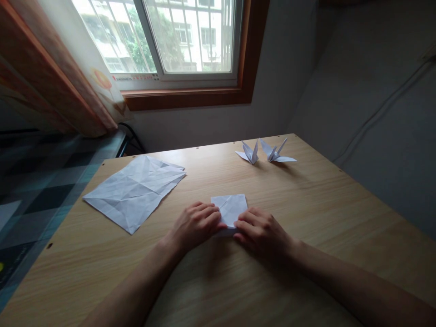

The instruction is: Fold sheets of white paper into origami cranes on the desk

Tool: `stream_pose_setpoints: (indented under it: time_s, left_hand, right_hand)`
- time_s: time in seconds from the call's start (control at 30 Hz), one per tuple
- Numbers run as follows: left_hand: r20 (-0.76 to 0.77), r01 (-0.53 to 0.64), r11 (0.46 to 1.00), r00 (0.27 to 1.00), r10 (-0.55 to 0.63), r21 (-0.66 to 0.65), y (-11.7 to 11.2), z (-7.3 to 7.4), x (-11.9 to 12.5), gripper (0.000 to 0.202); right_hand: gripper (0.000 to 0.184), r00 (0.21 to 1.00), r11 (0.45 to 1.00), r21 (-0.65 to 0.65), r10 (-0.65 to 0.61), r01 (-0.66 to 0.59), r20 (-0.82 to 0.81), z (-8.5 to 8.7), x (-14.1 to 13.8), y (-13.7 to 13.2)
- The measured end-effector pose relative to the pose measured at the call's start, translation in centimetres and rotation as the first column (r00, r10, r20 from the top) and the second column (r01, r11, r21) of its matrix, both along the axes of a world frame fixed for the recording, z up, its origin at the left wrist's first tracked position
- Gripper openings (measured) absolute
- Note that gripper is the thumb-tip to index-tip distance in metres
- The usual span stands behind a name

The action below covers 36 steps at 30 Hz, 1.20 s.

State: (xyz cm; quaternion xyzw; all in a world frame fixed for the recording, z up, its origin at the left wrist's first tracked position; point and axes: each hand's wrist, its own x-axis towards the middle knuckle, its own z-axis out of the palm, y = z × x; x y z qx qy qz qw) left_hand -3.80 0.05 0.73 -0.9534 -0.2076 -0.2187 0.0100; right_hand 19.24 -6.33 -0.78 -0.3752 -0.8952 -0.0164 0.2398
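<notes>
Wood tbl point(306, 209): L hand point(197, 222) & R hand point(261, 227) angle inward, fingers pinching folded paper point(232, 208).

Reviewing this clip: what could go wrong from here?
1. The left hand and right hand both touch the small folded paper near its lower corners; uneven pressure might skew it or a crease.
2. The hands cover parts of its side edges, so a misalignment there could go unnoticed.
3. The larger creased sheet lies loose to the left; a wide sweep of the left hand might shift it.
</notes>
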Motion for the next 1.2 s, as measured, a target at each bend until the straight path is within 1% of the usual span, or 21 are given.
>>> stream_pose_setpoints:
  time_s: [0.17,0.27,0.3,0.37,0.43,0.47,0.57,0.73,0.9,1.0,1.07,1.1,1.13,1.2]
  left_hand:
    - [-0.011,0.014,1.0,1.0,-0.014,0.01,0.2,-0.1,-0.2,0.04]
    - [-0.002,0.043,0.999,0.999,-0.043,-0.017,0.4,-0.3,-0.4,0.048]
    - [0.011,0.051,0.998,0.999,-0.051,-0.026,0.5,-0.3,-0.4,0.047]
    - [0.043,0.035,0.998,0.999,-0.033,-0.048,0.5,-0.5,-0.3,0.037]
    - [0.059,-0.009,0.997,0.998,0.013,-0.079,0.5,-0.7,-0.2,0.024]
    - [0.062,-0.034,0.995,0.997,0.04,-0.096,0.4,-0.7,0.0,0.022]
    - [0.055,-0.119,0.986,0.991,0.126,-0.117,0.2,-0.7,0.5,0.025]
    - [-0.004,-0.252,0.963,0.968,0.252,-0.097,-0.2,-0.6,1.4,0.027]
    - [-0.089,-0.388,0.92,0.92,0.382,-0.06,-0.5,-0.7,1.9,0.02]
    - [-0.123,-0.43,0.903,0.896,0.426,-0.004,-0.7,-0.7,2.0,0.016]
    - [-0.093,-0.408,0.912,0.907,0.411,0.051,-0.7,-0.6,1.9,0.011]
    - [-0.075,-0.362,0.928,0.927,0.368,0.084,-0.8,-0.5,1.9,0.009]
    - [-0.066,-0.281,0.953,0.955,0.29,0.118,-0.8,-0.4,1.8,0.01]
    - [-0.092,-0.052,0.987,0.994,0.066,0.152,-0.9,-0.2,1.8,0.015]
  right_hand:
    - [0.023,0.999,0.998,0.02,-0.052,0.052,0.001,0.0,-0.1,0.2]
    - [0.022,0.995,0.995,0.003,-0.098,0.098,-0.022,0.1,0.0,0.2]
    - [0.02,0.993,0.993,-0.014,-0.114,0.114,-0.035,0.1,0.1,0.2]
    - [0.018,0.988,0.989,-0.054,-0.144,0.14,-0.064,0.0,0.2,0.2]
    - [0.018,0.981,0.983,-0.086,-0.171,0.164,-0.089,-0.2,0.3,0.2]
    - [0.018,0.977,0.979,-0.099,-0.189,0.179,-0.096,-0.2,0.4,0.2]
    - [0.018,0.964,0.964,-0.114,-0.252,0.242,-0.081,-0.4,0.4,0.4]
    - [0.016,0.957,0.952,-0.098,-0.29,0.289,-0.004,-0.3,0.1,0.7]
    - [0.012,0.95,0.944,-0.103,-0.308,0.312,0.053,-0.3,-0.3,0.7]
    - [0.01,0.944,0.939,-0.103,-0.325,0.329,0.056,-0.3,-0.3,0.5]
    - [0.006,0.943,0.938,-0.101,-0.329,0.332,0.042,-0.4,-0.2,0.4]
    - [0.005,0.946,0.941,-0.098,-0.323,0.325,0.034,-0.4,-0.2,0.3]
    - [0.006,0.949,0.945,-0.091,-0.313,0.314,0.027,-0.4,-0.1,0.3]
    - [0.011,0.958,0.955,-0.068,-0.286,0.287,0.03,-0.4,-0.1,0.2]
